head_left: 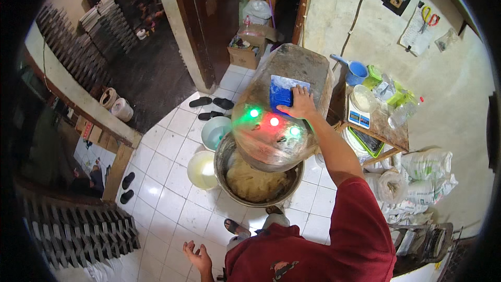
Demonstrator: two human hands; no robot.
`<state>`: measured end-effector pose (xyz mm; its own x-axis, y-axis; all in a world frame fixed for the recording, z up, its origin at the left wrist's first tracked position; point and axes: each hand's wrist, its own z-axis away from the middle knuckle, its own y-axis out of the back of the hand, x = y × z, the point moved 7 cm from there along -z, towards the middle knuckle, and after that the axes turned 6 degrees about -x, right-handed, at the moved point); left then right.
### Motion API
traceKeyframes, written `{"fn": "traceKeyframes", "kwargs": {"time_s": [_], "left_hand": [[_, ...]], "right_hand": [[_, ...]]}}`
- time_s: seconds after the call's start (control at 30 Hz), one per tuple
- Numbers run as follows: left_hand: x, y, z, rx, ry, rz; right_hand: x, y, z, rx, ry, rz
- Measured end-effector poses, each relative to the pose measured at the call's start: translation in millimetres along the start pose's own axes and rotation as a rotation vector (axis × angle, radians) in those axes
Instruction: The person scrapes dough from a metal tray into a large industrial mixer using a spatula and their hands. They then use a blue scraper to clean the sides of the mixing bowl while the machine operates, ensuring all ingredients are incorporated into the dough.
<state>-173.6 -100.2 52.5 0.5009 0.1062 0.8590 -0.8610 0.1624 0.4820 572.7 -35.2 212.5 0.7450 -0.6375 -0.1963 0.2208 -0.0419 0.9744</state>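
My right hand reaches forward to the top of a large mixer wrapped in clear plastic. Its fingers and thumb are on a flat blue plastic scraper, dusted white along its far part. Three lights, green, red and green, glow on the mixer's near end. Beneath that end a wide metal bowl holds a mass of pale dough. My left hand is low at the left, over the tiled floor, fingers apart and holding nothing.
Left of the bowl stand a pale yellow bucket and a teal bucket. A wooden table at the right bears a digital scale with a tub, a blue dipper and a bottle. Sacks lie below. Black sandals lie near the doorway.
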Motion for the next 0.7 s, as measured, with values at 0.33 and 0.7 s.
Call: {"fn": "traceKeyframes", "kwargs": {"time_s": [0.33, 0.7], "left_hand": [[-32.8, 95.8, -84.3, -0.058, 0.077, -0.095], [30.5, 33.5, -130.3, -0.191, -0.083, 0.011]], "right_hand": [[-51.8, -9.4, 36.8, -0.095, 0.031, 0.098], [-83.1, 8.5, 39.0, 0.244, 0.196, 0.329]]}}
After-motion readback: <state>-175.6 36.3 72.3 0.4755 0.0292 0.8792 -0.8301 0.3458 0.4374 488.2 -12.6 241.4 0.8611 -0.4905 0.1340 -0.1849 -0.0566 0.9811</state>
